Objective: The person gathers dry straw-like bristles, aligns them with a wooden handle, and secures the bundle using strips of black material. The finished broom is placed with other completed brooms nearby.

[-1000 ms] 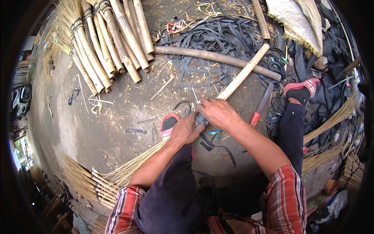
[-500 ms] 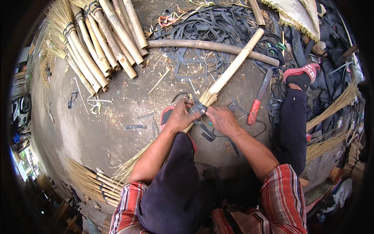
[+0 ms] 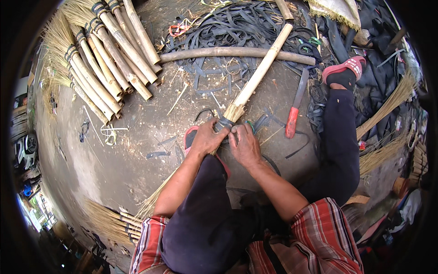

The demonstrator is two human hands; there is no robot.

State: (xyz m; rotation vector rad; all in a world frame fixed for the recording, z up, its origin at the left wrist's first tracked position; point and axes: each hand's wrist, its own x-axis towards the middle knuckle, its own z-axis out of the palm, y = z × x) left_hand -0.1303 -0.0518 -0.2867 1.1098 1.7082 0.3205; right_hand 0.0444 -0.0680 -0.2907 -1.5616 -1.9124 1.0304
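Note:
A broom with a pale bamboo handle (image 3: 260, 71) slants from the upper right down to my hands, and its straw passes under my left forearm. Around the straw, just below the handle's frayed end, wraps a black rubber strip (image 3: 224, 122). My left hand (image 3: 207, 138) is closed round the straw at this binding, thumb toward the strip. Against the binding's right side, my right hand (image 3: 246, 147) has its fingers curled in a pinch on the rubber strip; the fingertips are partly hidden. Right of it lies a knife (image 3: 292, 121) with a red handle.
Several bamboo-handled brooms (image 3: 98, 61) lie at the upper left, more brooms (image 3: 127, 223) at the lower left. A pile of black rubber strips (image 3: 228, 29) sits behind a long bamboo pole (image 3: 200, 53). Loose straw bundles (image 3: 388, 107) lie on the right, beyond my outstretched leg.
My right hand has drawn in and turned more upright against the binding, fingers more curled. My left hand keeps its hold on the broom. The whole view has shifted slightly.

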